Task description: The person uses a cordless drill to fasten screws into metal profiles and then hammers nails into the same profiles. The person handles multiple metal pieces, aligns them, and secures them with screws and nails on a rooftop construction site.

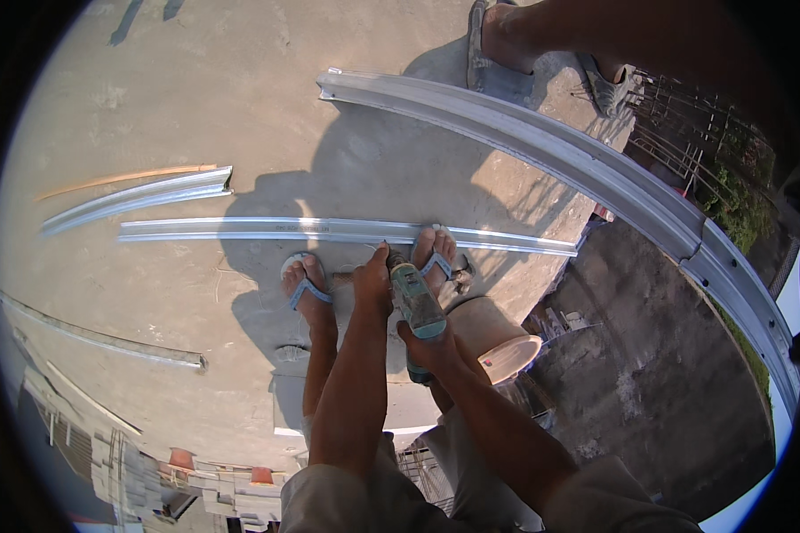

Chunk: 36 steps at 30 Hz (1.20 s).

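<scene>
My right hand [428,348] is wrapped round the handle of a teal and grey cordless drill [420,306], whose nose points down and forward. My left hand [373,282] is closed beside the drill's nose, its fingertips pinched together over the edge of a metal channel [280,229]. What they pinch, if anything, is too small to make out. The silvery channel lies crosswise on the concrete in front of my feet. My right foot [434,247], in a blue-strapped sandal, rests on it; my left foot [307,280] stands just short of it.
A longer metal channel [507,120] runs past the roof's right edge. Another person's sandalled foot [507,44] is beyond it. A short channel [142,197] and wooden strip [120,181] lie left, a thin bar [107,336] nearer. A bucket [510,358] stands beside my right arm.
</scene>
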Available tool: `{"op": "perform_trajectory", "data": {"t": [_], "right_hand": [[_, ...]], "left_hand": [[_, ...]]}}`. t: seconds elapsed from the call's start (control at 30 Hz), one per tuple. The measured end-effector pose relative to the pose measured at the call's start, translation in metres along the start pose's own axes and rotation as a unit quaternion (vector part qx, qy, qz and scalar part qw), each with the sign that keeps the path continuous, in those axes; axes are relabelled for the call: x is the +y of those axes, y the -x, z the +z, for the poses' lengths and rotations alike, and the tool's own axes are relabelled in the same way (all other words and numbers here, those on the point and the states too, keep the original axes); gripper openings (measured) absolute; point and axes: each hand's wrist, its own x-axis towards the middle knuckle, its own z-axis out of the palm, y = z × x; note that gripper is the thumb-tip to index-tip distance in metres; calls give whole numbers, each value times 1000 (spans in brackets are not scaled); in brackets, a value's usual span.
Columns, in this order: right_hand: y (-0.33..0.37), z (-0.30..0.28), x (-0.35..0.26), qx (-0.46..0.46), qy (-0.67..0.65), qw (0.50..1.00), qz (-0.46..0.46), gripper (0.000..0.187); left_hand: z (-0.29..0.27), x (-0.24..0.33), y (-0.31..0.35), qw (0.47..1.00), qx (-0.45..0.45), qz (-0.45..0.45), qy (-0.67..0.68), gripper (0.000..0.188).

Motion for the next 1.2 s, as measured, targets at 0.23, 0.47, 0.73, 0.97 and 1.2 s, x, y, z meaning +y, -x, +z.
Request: {"op": "perform_trajectory", "data": {"t": [0.23, 0.47, 0.73, 0.97, 1.2], "right_hand": [[-3, -5, -14, 9, 39, 998, -47, 67], [-4, -13, -19, -28, 54, 998, 12, 76], [-8, -12, -5, -21, 30, 998, -42, 75], [-11, -6, 1, -11, 13, 999, -33, 76], [-4, -10, -19, -9, 35, 998, -44, 77]], "left_hand": [[16, -6, 110, 978, -8, 171, -122, 56], [28, -8, 110, 931, 100, 220, -274, 66], [37, 5, 120, 904, 109, 213, -354, 63], [40, 8, 118, 880, 135, 226, -395, 74], [37, 5, 120, 885, 133, 258, -363, 47]]}}
